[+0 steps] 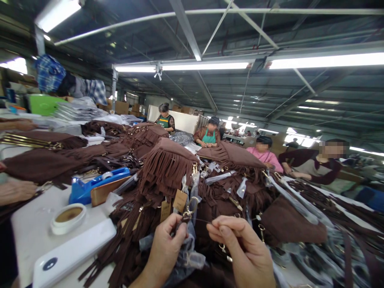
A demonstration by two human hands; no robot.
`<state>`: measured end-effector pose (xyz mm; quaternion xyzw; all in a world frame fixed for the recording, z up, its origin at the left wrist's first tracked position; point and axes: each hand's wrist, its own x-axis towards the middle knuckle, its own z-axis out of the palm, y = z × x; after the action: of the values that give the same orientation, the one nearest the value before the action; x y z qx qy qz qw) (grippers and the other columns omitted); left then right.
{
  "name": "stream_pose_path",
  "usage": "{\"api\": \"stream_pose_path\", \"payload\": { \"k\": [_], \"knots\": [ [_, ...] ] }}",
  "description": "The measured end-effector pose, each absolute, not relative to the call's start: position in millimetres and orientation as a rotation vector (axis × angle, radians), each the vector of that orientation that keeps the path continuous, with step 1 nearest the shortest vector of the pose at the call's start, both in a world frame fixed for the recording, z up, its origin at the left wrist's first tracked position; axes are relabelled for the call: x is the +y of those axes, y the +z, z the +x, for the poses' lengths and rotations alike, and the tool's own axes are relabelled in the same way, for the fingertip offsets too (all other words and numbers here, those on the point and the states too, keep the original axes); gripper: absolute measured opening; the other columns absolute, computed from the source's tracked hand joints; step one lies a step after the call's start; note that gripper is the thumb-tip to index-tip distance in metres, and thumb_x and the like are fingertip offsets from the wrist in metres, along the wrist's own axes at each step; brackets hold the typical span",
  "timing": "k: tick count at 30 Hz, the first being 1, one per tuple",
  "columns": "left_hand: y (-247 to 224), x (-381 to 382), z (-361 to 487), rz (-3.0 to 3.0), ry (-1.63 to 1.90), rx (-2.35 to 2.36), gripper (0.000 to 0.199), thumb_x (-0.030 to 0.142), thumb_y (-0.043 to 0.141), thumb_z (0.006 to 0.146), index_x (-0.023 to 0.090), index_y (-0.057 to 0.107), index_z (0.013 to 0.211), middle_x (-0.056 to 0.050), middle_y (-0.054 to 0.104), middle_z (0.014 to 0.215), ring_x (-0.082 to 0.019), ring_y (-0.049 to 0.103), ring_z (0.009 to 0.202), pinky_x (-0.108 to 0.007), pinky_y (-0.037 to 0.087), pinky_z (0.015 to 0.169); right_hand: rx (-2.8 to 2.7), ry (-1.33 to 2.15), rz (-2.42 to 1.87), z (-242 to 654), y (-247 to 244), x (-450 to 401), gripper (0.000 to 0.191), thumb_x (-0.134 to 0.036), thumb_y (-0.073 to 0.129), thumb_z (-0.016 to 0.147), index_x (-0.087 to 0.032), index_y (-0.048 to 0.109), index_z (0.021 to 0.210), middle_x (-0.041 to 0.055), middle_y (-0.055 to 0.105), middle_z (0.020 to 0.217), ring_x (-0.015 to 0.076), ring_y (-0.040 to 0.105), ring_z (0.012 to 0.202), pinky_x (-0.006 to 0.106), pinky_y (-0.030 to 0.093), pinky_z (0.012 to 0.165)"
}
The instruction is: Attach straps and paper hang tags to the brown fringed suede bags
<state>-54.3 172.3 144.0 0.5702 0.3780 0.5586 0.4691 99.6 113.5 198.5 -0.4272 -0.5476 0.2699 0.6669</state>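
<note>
My left hand (168, 244) pinches the end of a brown strap just under a gold ring clasp (192, 205), at the bottom centre. To its right, my right hand (240, 244) has thumb and fingers pressed together on a thin dark thread (202, 220) that runs across to the strap end. Clear plastic wrapping (192, 260) hangs below and between my hands. Brown paper tags (180, 201) lie just above my left hand, against a fringed brown bag (169, 160).
A blue tape dispenser (97, 182), a tape roll (68, 219) and a white device (73, 252) sit on the white table at left. Another person's hand (18, 192) is at the left edge. More brown bags (237, 154) are heaped ahead; several people work beyond.
</note>
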Motion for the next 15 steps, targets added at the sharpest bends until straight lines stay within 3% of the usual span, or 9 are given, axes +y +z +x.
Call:
{"api": "stream_pose_path", "payload": {
  "k": [8,15],
  "knots": [
    [140.1,173.5,-55.2,1.416,1.366,0.931,0.026,0.039,0.054,0.085,0.018,0.054,0.069,0.002,0.053,0.063,-0.014,0.050,0.062,-0.022,0.039,0.061,-1.316,0.398,-0.924,87.9,204.6,109.6,0.016,-0.037,0.070,0.087,-0.023,0.074,0.079,0.0042,0.071,0.083,0.0178,0.071,0.074,0.024,0.063,0.069],
    [137.4,176.8,-55.2,1.440,1.370,0.930,0.025,0.039,0.052,0.085,0.018,0.056,0.072,0.002,0.054,0.063,-0.015,0.052,0.063,-0.023,0.040,0.062,-1.462,0.615,-1.000,92.1,201.6,108.2,0.021,-0.038,0.064,0.091,-0.022,0.071,0.079,0.0014,0.068,0.076,0.0153,0.069,0.069,0.022,0.061,0.067]
  ]
}}
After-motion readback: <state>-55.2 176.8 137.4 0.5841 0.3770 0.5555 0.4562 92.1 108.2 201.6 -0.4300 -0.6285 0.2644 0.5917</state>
